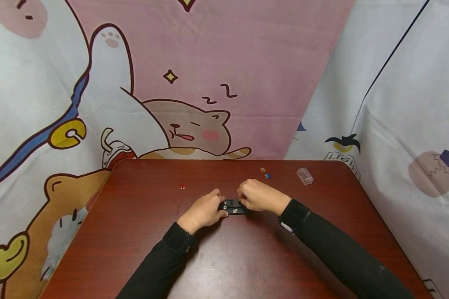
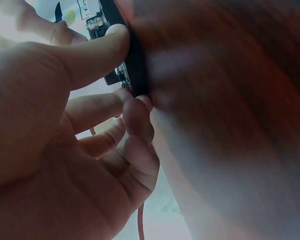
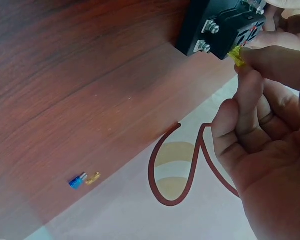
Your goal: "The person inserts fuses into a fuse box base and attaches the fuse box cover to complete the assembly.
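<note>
A small black fuse block (image 1: 233, 206) lies on the dark red-brown table (image 1: 224, 257), near its middle. My left hand (image 1: 218, 206) grips the block's left end; in the left wrist view the thumb (image 2: 102, 47) presses on one side of the block (image 2: 132, 65) and a curled finger (image 2: 137, 107) on the other. My right hand (image 1: 243, 195) is at the block's right end. In the right wrist view its fingertips (image 3: 250, 62) pinch a small yellow fuse (image 3: 235, 54) against the block (image 3: 217, 27), beside two screw terminals.
Loose on the table are a red fuse (image 1: 182, 186) at the back left, an orange fuse (image 1: 262, 169) and a blue fuse (image 1: 267, 175) behind my right hand, and a clear plastic cover (image 1: 304, 175) at the back right. Cartoon-print cloth hangs behind the table and to its sides.
</note>
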Available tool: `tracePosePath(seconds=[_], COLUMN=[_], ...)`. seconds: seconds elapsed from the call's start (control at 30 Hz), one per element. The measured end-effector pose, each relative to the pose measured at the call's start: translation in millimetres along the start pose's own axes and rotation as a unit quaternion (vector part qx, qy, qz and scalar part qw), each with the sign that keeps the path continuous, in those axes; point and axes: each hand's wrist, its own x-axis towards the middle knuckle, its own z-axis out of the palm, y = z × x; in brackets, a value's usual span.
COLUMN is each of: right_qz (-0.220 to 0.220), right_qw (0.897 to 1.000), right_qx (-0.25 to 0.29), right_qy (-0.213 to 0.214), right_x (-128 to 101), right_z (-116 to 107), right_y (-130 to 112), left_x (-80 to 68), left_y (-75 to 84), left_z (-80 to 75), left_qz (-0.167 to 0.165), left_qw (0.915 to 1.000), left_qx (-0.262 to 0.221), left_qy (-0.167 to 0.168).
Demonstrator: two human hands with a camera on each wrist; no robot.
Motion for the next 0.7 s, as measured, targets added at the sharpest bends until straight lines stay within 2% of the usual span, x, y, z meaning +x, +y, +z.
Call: tracePosePath(seconds=[0.27, 0.7], right_qz=[0.004, 0.02], right_qw=[1.0, 1.0], right_qx=[0.007, 0.009], right_qy=[0.003, -0.015], right_x=[1.5, 0.8], right_z=[2.8, 0.9], right_y=[-1.3, 0.2], left_x=[-0.6, -2.4], left_y=[-0.3, 3.5], left_z=[-1.7, -2.6], left_qz=[-0.012, -0.015], left_qw=[0.9999, 0.9999], left_qx=[0.007, 0.001], left_qy=[-0.004, -0.004])
